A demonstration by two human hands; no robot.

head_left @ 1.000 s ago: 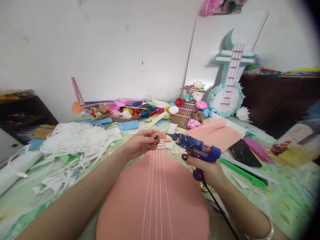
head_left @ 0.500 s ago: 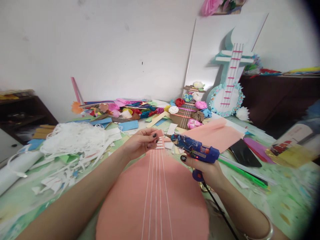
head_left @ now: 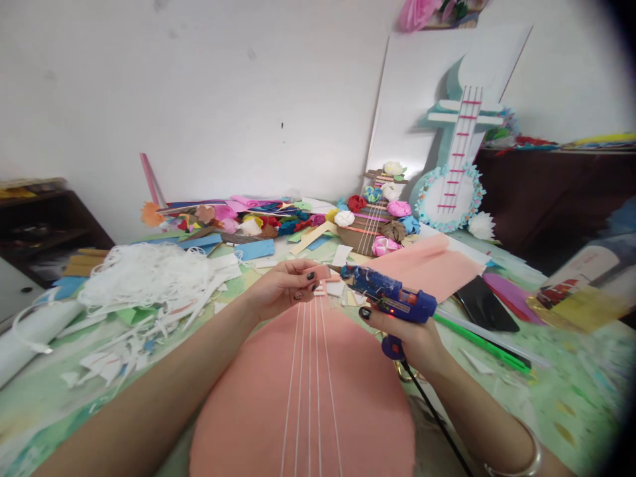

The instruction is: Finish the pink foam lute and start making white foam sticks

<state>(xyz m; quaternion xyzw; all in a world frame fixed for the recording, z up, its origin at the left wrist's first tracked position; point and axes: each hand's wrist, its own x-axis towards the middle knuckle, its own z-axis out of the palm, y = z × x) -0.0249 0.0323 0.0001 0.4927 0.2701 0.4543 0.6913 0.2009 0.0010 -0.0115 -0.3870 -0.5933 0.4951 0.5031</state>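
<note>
A pink paper guitar [head_left: 308, 391] with several white strings lies in front of me on the table. My left hand [head_left: 283, 285] is closed, pinching the top end of the guitar's neck where the strings meet. My right hand [head_left: 412, 338] grips a blue glue gun [head_left: 392, 298], its nozzle pointing left toward the neck, a short gap from my left fingers. The gun's black cord trails down toward me.
A heap of white paper strips [head_left: 144, 278] lies at the left. Coloured paper scraps and flowers [head_left: 278, 222] crowd the back. A teal paper guitar [head_left: 454, 172] leans on a white board. A pink sheet [head_left: 427, 265], black phone [head_left: 484, 305] and green stick [head_left: 477, 341] lie at the right.
My left fingers have shifted slightly on the neck end. The glue gun has drifted a little to the left and down; little else differs.
</note>
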